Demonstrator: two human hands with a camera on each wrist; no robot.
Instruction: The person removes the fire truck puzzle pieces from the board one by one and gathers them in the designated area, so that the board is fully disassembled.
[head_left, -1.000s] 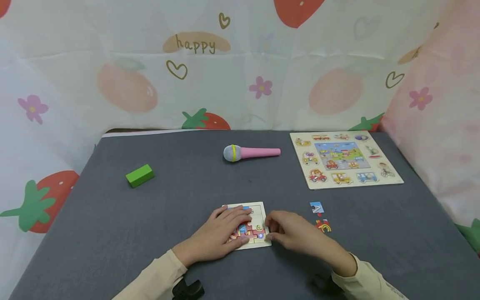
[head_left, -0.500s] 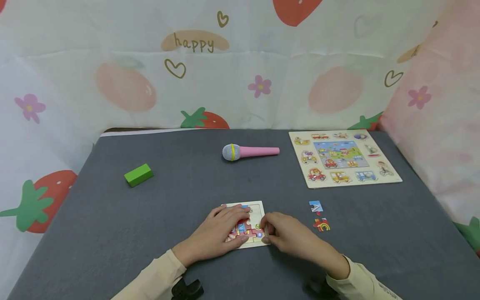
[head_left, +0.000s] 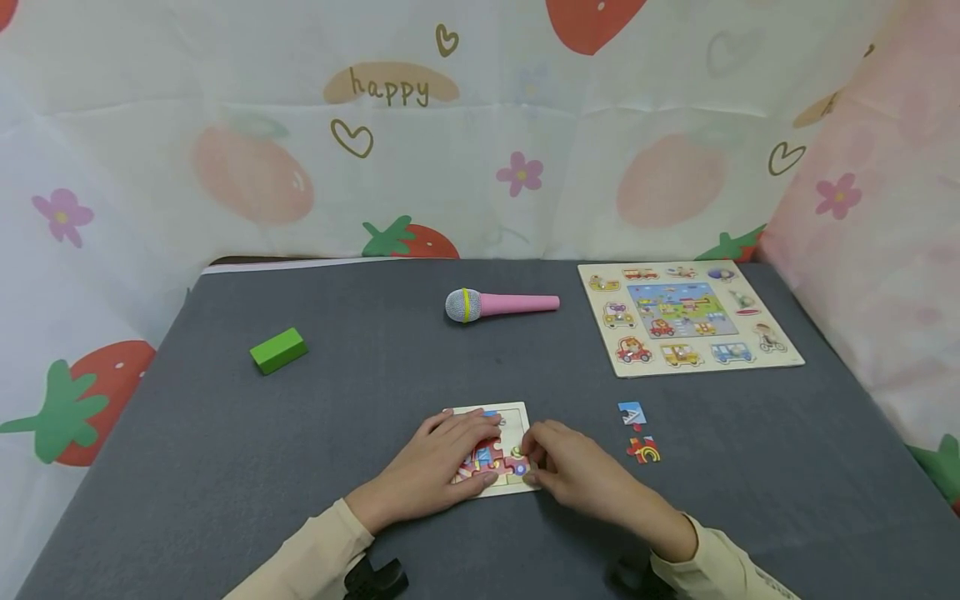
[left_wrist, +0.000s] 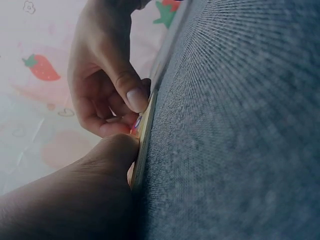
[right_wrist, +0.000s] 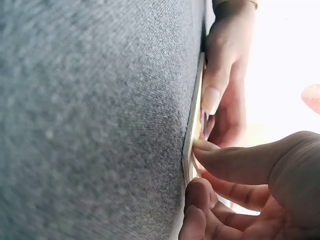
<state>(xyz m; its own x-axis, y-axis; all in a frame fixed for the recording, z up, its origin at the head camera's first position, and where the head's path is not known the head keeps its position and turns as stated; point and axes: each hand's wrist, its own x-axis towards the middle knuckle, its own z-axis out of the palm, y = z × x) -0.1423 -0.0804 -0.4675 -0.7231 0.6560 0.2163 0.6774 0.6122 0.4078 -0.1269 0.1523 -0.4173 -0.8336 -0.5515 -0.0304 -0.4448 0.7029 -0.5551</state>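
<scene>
left hand (head_left: 431,467) spread flat across puzzle (head_left: 513,429) on counter (head_left: 187,467), right hand (head_left: 577,462) curled at its right rim, whether gripping cannot tell; off-angle pressure there could pop fitted pieces (head_left: 487,457) loose.

The head view looks forward and down; the wrist views, low and close, look across the same hands (head_left: 431,467) (head_left: 581,467).

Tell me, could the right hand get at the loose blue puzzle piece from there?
Probably yes: nothing visible stands between the right hand and the blue piece nearby, though it would first have to leave the puzzle board's edge.
</scene>
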